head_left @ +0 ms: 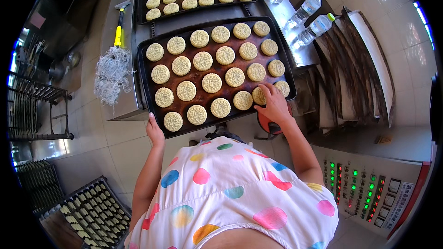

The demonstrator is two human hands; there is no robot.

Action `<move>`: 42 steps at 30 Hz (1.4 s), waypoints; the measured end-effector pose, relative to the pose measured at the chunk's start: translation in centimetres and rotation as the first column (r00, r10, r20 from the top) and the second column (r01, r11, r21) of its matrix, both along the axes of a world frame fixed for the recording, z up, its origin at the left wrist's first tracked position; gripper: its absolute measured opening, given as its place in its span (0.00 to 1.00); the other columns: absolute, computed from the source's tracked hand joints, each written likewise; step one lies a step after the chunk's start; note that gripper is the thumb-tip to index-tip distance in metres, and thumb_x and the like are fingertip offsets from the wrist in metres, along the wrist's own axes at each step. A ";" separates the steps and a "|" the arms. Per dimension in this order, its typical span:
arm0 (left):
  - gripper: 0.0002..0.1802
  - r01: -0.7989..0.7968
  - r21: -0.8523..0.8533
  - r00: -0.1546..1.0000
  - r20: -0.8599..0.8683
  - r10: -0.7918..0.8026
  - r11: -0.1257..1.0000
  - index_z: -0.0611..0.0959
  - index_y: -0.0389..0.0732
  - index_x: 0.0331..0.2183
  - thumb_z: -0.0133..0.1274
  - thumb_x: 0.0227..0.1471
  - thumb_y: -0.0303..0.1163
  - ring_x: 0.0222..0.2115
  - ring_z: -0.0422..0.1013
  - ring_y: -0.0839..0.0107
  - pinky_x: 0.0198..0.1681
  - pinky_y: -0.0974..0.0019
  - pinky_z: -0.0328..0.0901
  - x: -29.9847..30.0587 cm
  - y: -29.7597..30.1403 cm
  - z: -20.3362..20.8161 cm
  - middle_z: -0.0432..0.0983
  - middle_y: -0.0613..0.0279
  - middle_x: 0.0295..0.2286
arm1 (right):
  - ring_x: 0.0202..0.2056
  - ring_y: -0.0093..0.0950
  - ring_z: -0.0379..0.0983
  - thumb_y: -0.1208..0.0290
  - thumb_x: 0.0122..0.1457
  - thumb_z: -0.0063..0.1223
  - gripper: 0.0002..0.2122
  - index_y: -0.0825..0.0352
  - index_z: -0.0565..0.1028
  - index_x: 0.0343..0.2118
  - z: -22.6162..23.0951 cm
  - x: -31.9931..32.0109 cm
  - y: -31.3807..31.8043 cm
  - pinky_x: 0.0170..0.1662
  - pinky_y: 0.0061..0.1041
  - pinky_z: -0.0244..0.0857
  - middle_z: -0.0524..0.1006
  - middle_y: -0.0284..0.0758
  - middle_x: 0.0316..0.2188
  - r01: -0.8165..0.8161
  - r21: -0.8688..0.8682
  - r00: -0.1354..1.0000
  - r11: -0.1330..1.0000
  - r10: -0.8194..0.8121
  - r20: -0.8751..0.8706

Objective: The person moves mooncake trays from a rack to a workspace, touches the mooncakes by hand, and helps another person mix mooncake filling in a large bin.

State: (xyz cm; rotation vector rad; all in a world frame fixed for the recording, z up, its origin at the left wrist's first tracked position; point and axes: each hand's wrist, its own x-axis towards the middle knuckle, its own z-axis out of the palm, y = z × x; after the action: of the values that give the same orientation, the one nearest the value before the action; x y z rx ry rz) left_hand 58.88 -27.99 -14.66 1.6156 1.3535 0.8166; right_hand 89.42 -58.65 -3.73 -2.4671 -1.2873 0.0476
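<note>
A dark baking tray [194, 87] carries rows of round, pale yellow mooncakes [212, 83] with scalloped edges and stamped tops. It lies in front of me, its near edge jutting past the metal stand. At its near left corner my left hand [156, 131] grips the rim, thumb up at the side; its other fingers are mostly hidden. My right hand [276, 106] is over the near right part, thumb and fingertips around one mooncake [257, 94] in the front row. That mooncake is partly covered by the fingers and appears level with its neighbours.
Beyond lies a second tray [184, 7] of mooncakes. A mop-like brush [113, 71] with a yellow handle rests at the left. Plastic bottles [318, 27] stand at the right, above stacked dark-edged sheets [350, 64]. A control panel [364, 193] and a loaded rack [97, 212] flank me.
</note>
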 end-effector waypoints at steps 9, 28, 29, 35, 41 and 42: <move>0.32 -0.014 -0.020 1.000 -0.018 0.014 1.000 0.78 0.27 0.34 0.39 0.58 0.51 0.28 0.67 0.65 0.37 0.64 0.62 -1.0 -0.3 -0.1 0.76 0.49 0.27 | 0.47 0.39 0.64 0.66 0.37 0.64 0.32 0.60 0.65 0.50 -0.6 -0.3 0.8 0.48 0.36 0.59 0.66 0.40 0.45 -0.077 -0.149 0.997 0.986 0.076 -0.010; 0.31 -0.058 -0.065 0.998 -0.012 0.057 0.996 0.78 0.28 0.38 0.41 0.56 0.52 0.34 0.70 0.64 0.41 0.67 0.62 -0.2 -1.4 1.6 0.76 0.51 0.35 | 0.36 0.37 0.69 0.64 0.44 0.61 0.17 0.65 0.72 0.37 -1.0 0.8 -2.1 0.38 0.33 0.64 0.72 0.38 0.34 0.158 0.246 0.987 0.956 -0.156 -0.027; 0.31 -0.047 -0.174 0.993 0.099 0.065 0.984 0.77 0.29 0.40 0.42 0.56 0.52 0.35 0.70 0.65 0.41 0.67 0.62 -0.6 -1.5 1.4 0.75 0.52 0.36 | 0.34 0.36 0.71 0.64 0.46 0.59 0.15 0.65 0.72 0.35 -1.8 0.7 -3.4 0.37 0.32 0.65 0.73 0.37 0.33 0.277 0.190 0.954 0.942 -0.247 -0.168; 0.25 0.506 -0.783 0.797 0.585 0.150 0.362 0.68 0.38 0.48 0.47 0.55 0.44 0.43 0.69 0.60 0.50 0.55 0.63 -5.2 -5.1 1.3 0.71 0.54 0.42 | 0.28 0.26 0.74 0.67 0.54 0.54 0.12 0.69 0.70 0.37 -6.9 -0.6 -9.8 0.35 0.25 0.69 0.75 0.33 0.32 0.712 -0.083 0.065 0.698 -0.182 -0.981; 0.21 0.599 -0.687 0.704 0.696 0.137 0.411 0.69 0.37 0.47 0.51 0.51 0.27 0.43 0.69 0.56 0.49 0.52 0.64 -3.4 -8.1 4.5 0.69 0.51 0.44 | 0.34 0.27 0.74 0.74 0.51 0.54 0.17 0.67 0.65 0.43 -8.4 0.6 -8.1 0.38 0.29 0.71 0.74 0.37 0.36 0.838 0.130 -0.020 0.531 0.267 -0.964; 0.18 0.569 -0.699 0.749 0.658 0.078 0.433 0.70 0.38 0.45 0.51 0.52 0.30 0.44 0.69 0.62 0.48 0.60 0.65 -3.2 -8.3 5.6 0.71 0.54 0.42 | 0.34 0.28 0.75 0.75 0.51 0.54 0.16 0.67 0.65 0.43 -7.5 0.3 -7.9 0.38 0.30 0.72 0.74 0.37 0.36 0.838 0.140 -0.012 0.528 0.274 -0.962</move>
State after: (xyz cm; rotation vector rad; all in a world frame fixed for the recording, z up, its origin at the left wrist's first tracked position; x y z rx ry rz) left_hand 55.73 -36.24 -9.01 0.5636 0.7374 0.2480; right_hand 89.75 -66.58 -11.19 -1.1296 0.1556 0.7726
